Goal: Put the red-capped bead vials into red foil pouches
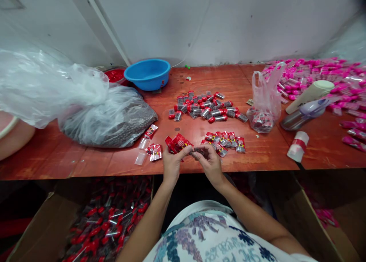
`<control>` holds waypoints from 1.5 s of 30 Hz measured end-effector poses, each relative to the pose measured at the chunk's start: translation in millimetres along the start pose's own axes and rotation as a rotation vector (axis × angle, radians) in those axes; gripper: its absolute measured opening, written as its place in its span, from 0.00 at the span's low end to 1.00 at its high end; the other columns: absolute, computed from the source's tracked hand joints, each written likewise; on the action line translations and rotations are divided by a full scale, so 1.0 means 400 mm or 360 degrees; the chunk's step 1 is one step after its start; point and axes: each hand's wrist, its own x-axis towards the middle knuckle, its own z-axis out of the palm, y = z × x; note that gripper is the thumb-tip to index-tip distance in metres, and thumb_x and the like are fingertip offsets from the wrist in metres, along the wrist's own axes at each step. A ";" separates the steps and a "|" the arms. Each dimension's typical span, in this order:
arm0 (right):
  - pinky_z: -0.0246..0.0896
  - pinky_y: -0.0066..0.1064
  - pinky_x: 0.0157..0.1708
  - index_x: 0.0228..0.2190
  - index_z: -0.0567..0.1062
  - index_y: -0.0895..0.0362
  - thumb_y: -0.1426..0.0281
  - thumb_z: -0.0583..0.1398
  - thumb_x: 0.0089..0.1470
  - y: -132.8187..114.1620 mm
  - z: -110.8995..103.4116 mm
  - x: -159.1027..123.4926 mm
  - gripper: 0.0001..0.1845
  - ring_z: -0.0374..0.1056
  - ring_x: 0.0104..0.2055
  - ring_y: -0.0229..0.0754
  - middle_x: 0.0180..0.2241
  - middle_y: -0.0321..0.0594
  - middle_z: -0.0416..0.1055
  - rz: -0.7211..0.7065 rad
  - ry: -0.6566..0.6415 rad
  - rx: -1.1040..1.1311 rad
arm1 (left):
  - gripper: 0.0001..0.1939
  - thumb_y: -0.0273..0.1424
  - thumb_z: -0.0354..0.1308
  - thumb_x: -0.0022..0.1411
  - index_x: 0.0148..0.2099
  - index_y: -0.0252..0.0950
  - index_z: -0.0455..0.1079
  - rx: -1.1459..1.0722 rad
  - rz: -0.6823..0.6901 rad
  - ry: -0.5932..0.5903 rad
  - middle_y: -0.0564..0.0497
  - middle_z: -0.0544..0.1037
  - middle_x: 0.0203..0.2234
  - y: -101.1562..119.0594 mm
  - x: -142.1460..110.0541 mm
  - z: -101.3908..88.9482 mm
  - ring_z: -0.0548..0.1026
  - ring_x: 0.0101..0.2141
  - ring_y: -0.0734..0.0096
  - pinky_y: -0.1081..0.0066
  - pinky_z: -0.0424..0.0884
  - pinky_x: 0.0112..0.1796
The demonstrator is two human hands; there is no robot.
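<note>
My left hand is closed around red printed packets, held just above the table's front edge. Beside it, my right hand pinches a small dark piece at the right end of these packets; fingers partly hide it, and whether it is joined to them I cannot tell. To the left lie more red packets and a clear empty-looking sleeve. A group of red packets with clear, dark-filled lower parts is spread to the right. Behind my hands lie several small clear tubes with red caps.
A large plastic bag of dark pieces and a blue basin stand left. On the right are a small knotted bag, a bottle, a roll and pink-capped tubes. Below is a box of red-capped tubes.
</note>
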 end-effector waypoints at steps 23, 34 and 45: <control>0.67 0.34 0.40 0.50 0.72 0.45 0.68 0.62 0.51 0.040 -0.084 0.043 0.23 0.67 0.40 0.41 0.44 0.39 0.66 -0.0061 -0.0496 -0.0403 | 0.15 0.26 0.71 0.38 0.32 0.31 0.75 -0.0154 -0.0405 -0.0158 0.50 0.79 0.25 -0.077 -0.008 0.006 0.76 0.26 0.71 0.74 0.72 0.31; 0.51 0.46 0.56 0.53 0.69 0.47 0.58 0.62 0.50 0.016 -0.317 0.120 0.28 0.57 0.55 0.52 0.53 0.45 0.62 -0.0540 -0.0040 -0.1771 | 0.14 0.35 0.66 0.49 0.40 0.38 0.76 0.0292 -0.0078 0.0075 0.47 0.78 0.39 -0.205 0.007 0.019 0.73 0.46 0.64 0.68 0.66 0.49; 0.49 0.41 0.54 0.55 0.67 0.46 0.49 0.61 0.49 0.020 -0.437 0.208 0.33 0.59 0.53 0.49 0.54 0.40 0.66 -0.0486 -0.0624 -0.2000 | 0.21 0.29 0.51 0.60 0.55 0.45 0.69 0.1119 0.0629 -0.0499 0.49 0.69 0.56 -0.316 0.062 0.218 0.59 0.59 0.56 0.49 0.37 0.60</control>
